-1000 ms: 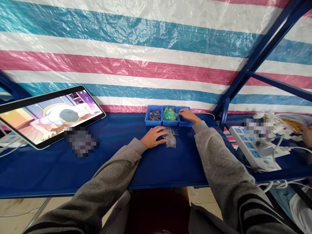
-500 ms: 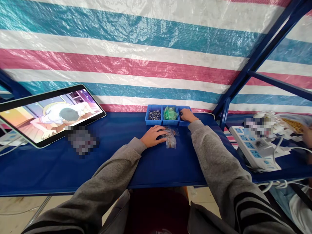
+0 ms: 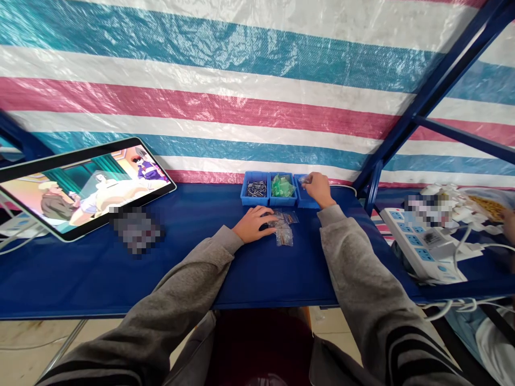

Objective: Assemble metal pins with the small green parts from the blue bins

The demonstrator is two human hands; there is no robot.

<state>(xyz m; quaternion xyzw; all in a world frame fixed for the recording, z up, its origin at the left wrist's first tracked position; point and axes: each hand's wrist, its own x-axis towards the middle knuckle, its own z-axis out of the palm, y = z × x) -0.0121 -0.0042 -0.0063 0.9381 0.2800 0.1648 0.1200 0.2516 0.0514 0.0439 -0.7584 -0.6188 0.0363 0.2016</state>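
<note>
My left hand [image 3: 253,224] lies palm down on the blue table with its fingers apart, the fingertips at several small clear plastic bags [image 3: 284,235]. Small brownish pieces show inside these bags. Over the right-hand blue bin [image 3: 307,199], my right hand [image 3: 319,188] is closed in a pinch on a small clear plastic bag [image 3: 306,180]; what it contains is too small to make out. The middle bin holds green translucent plastic [image 3: 282,186]. In the left bin [image 3: 255,201] lie many small dark metal pins or screws [image 3: 256,188].
A tablet [image 3: 90,187] playing a cartoon leans at the left, with a blurred-out item [image 3: 139,230] beside it. On the right are a blue metal post [image 3: 372,182], a white power strip [image 3: 418,244] with cables, and another person's hand [image 3: 509,225] by a bag of yellowish pieces [image 3: 486,206].
My right hand has risen out of the right bin and shifted slightly right, with a small clear plastic bag now showing at its fingertips. My left hand has stayed in place.
</note>
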